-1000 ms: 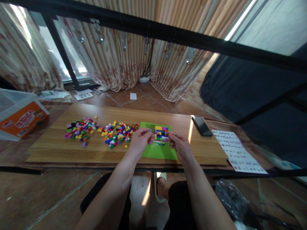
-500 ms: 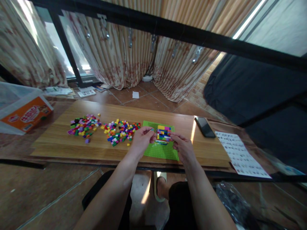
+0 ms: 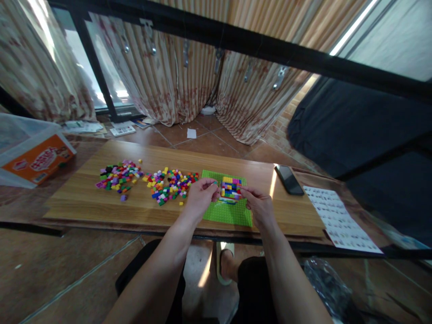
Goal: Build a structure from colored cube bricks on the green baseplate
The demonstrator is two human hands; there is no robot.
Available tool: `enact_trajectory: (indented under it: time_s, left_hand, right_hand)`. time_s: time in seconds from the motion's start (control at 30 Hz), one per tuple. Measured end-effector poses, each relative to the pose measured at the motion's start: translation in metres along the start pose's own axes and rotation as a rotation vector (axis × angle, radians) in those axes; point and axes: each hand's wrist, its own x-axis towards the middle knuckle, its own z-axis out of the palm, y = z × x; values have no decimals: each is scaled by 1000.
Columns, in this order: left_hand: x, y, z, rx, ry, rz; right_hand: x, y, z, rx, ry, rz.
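A hollow block of stacked, many-coloured toy bricks (image 3: pixel 231 181) stands on a green studded baseplate (image 3: pixel 227 215). At its left side is my left hand (image 3: pixel 201 194), fingers pinched together, with a small greenish toy brick just showing at the fingertips. My right hand (image 3: pixel 258 202) is at the block's right side, thumb and forefinger pinched against its edge. Whatever lies between those right fingertips is too small to make out. Left of the baseplate, loose toy bricks (image 3: pixel 173 183) are spread near my left hand.
Another pile of bricks (image 3: pixel 119 176) lies further left on the wooden board (image 3: pixel 135 216). A clear tub with an orange label (image 3: pixel 38 164) stands at the far left. To the right are a phone (image 3: pixel 289 180) and a printed sheet (image 3: pixel 340 218). A dark bar (image 3: pixel 236 36) crosses beyond the table.
My right hand has shifted very slightly at the block's right edge. The left hand keeps its pinch, and the bricks look the same. The whole view has moved a little.
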Motion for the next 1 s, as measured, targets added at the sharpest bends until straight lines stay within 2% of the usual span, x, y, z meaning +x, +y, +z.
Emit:
enact_trajectory:
  time_s: [0.53, 0.8, 1.0]
  left_hand:
    - [-1, 0, 0, 33, 11, 27]
    - [-1, 1, -1, 47, 16, 34]
    - [-2, 1, -2, 32, 12, 52]
  right_hand:
    - [4, 6, -4, -122, -13, -83]
    - [9, 17, -5, -215, 0, -223]
    - [7, 11, -6, -157, 2, -159]
